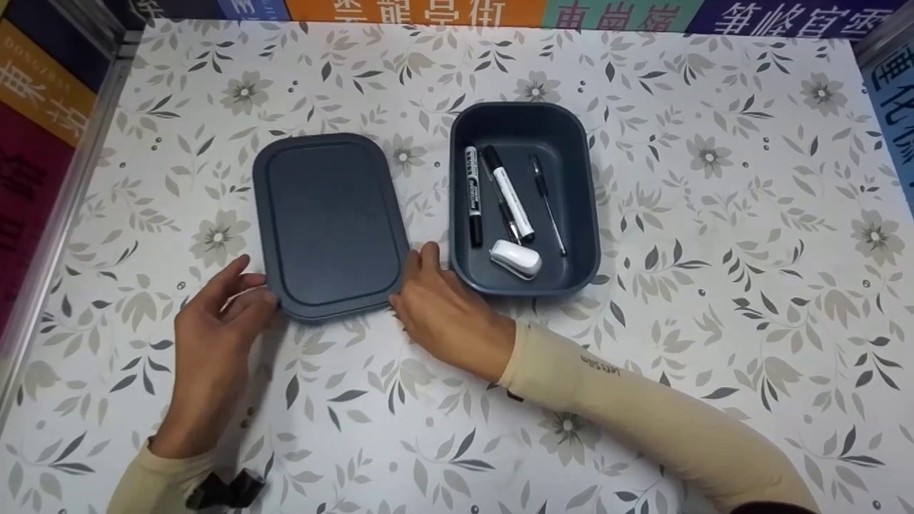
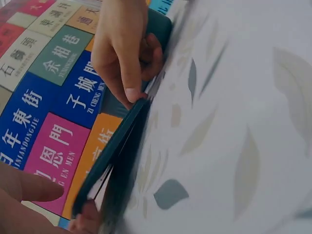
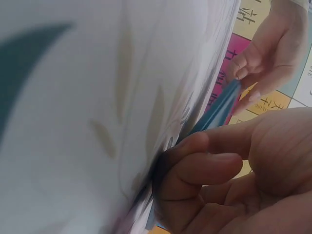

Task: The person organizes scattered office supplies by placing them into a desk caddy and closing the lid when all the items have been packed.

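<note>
A dark blue-grey rectangular lid (image 1: 328, 221) is on the left, its near edge slightly raised off the cloth in the left wrist view. My left hand (image 1: 218, 318) holds its near left corner, the thumb at the rim. At the near right corner, my right hand (image 1: 453, 310) pinches the rim; its other fingers are curled in the right wrist view. To the right stands a matching open box (image 1: 587, 214). Inside lie a black-and-white marker (image 1: 474, 196), a white marker with black ends (image 1: 513, 203), two slim pens, one a black-capped pen (image 1: 547, 203), and a small rounded white item (image 1: 515, 259).
A white cloth (image 1: 714, 285) printed with grey leaves and flowers covers the table. Coloured panels with large lettering (image 1: 428, 11) border the far edge and both sides. The box stands close to the right hand's knuckles.
</note>
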